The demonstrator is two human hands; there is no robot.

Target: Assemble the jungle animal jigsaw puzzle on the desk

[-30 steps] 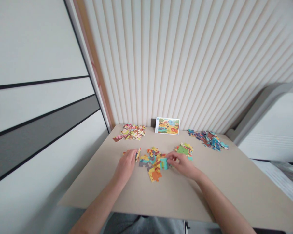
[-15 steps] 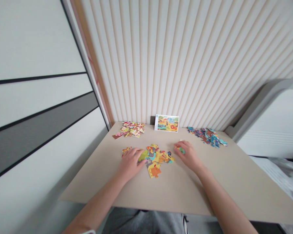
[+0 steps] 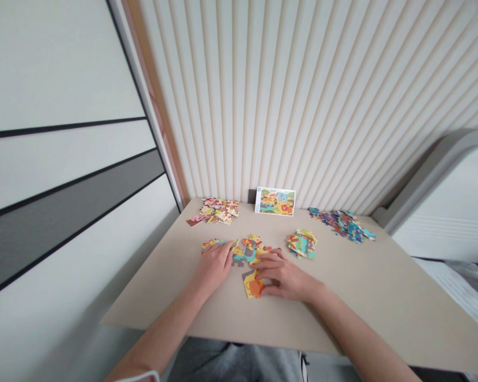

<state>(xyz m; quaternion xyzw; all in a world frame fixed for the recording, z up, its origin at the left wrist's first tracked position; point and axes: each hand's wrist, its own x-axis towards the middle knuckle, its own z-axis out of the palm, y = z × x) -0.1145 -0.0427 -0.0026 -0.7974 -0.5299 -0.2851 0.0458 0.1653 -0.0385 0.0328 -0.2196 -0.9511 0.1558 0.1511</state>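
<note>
Near the middle of the table, my left hand [image 3: 215,264] pinches a yellow-green puzzle piece [image 3: 235,244], tilted up from the surface. Several pieces lie partly hidden behind that hand. My right hand [image 3: 282,273] rests over loose yellow puzzle pieces [image 3: 258,254], its fingers apart and bent; whether it grips one I cannot make out, as the fingertips cover them. Beside its thumb lies a yellow and orange piece [image 3: 254,285]. To the right of the hands sits a small heap of green, teal and red pieces [image 3: 301,243].
A picture card [image 3: 275,201] of animals leans upright against the ribbed wall [image 3: 239,106]. A heap of pink and cream pieces [image 3: 219,211] lies at the back left of the beige table [image 3: 366,297], and a blue and brown heap [image 3: 346,225] at the back right.
My right hand has left the heap on the right and moved left over the yellow pieces. My left hand has lifted the yellow-green piece, which was lying flatter before.
</note>
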